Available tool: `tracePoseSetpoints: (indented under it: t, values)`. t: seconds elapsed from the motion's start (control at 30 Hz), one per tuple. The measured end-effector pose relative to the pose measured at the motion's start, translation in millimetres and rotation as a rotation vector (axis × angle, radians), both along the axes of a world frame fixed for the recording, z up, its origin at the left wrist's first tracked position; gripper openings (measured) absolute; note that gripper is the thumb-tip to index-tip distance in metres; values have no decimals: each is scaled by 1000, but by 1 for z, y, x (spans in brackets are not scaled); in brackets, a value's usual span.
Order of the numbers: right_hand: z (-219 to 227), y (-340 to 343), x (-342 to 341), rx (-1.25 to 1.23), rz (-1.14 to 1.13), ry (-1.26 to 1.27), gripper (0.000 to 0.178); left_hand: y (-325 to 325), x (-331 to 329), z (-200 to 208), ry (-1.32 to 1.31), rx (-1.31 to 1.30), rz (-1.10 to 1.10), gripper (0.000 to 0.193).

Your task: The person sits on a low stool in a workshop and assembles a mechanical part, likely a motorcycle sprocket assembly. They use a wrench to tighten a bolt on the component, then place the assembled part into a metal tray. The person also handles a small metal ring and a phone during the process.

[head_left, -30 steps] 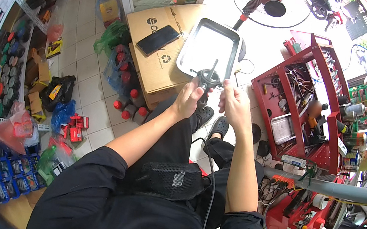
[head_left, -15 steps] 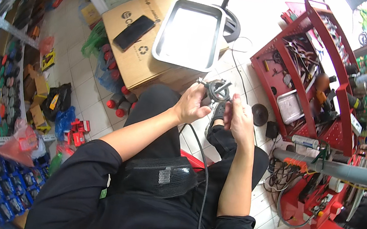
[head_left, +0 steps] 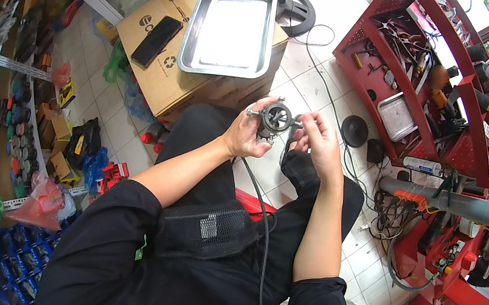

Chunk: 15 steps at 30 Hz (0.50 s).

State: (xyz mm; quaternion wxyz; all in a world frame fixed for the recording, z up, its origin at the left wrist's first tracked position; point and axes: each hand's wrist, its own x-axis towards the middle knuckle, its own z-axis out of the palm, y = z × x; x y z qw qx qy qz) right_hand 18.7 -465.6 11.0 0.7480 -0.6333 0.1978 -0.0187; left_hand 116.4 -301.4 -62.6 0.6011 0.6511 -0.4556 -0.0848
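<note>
A dark metal ring with bolts sticking out around its rim (head_left: 267, 117) is held up above my knees. My left hand (head_left: 242, 134) grips it from the left, fingers behind it and thumb below. On the opposite side, my right hand (head_left: 321, 145) pinches the end of a bolt that juts out to the right. The ring's opening faces me, with metal parts showing inside it. Beyond the hands, a shiny metal tray (head_left: 222, 74) sits on a cardboard box (head_left: 167, 93), beside a black phone (head_left: 157, 42).
A red tool cart (head_left: 401, 85) full of hand tools stands at the right, above a grey pipe (head_left: 468, 209). A black disc (head_left: 355, 131) lies on the tiled floor near a cable. Shelves with goods and plastic bags line the left. A black cord (head_left: 265, 253) crosses my lap.
The ring has turned so its opening faces me, and it sits slightly further left. My right hand has come in and now pinches the bolt on its right. The whole view has shifted a little.
</note>
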Motion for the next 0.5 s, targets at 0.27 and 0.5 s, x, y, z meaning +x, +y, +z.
tracePoseSetpoints:
  t: [0.27, 0.5]
  values:
    - [-6, 10, 2, -8, 116, 123, 45, -1, 0, 3, -172, 30, 2, 89]
    - [-6, 19, 4, 162, 3, -6, 38, -4, -3, 6, -56, 13, -61, 88]
